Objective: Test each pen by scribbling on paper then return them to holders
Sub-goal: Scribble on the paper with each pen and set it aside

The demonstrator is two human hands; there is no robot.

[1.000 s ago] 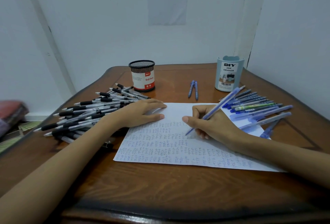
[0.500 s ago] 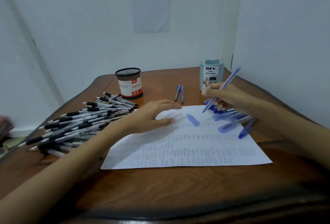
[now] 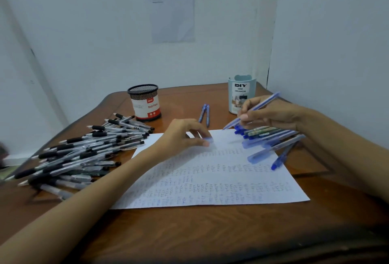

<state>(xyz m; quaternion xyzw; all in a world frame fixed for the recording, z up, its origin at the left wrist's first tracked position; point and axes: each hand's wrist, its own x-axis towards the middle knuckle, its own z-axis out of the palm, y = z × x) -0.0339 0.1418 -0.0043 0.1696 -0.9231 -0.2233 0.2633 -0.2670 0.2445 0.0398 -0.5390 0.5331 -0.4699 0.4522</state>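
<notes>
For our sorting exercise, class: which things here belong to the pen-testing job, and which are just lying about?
Job: paper, pen in right hand, cap in left hand, black pens, blue pens, mesh holder, blue holder.
Lying about: wall notice.

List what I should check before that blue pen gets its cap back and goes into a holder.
1. Pen gripped in the right hand: ok.
2. Pen tip bare and lifted off the paper: ok.
3. Cap pinched by the left hand: ok, though blurred.
4. Cap's open end turned toward the pen tip: cannot tell.
5. Organizer upright beside the right hand: ok.
6. This pen's scribble on the paper: cannot tell, as the many marks look alike.
</notes>
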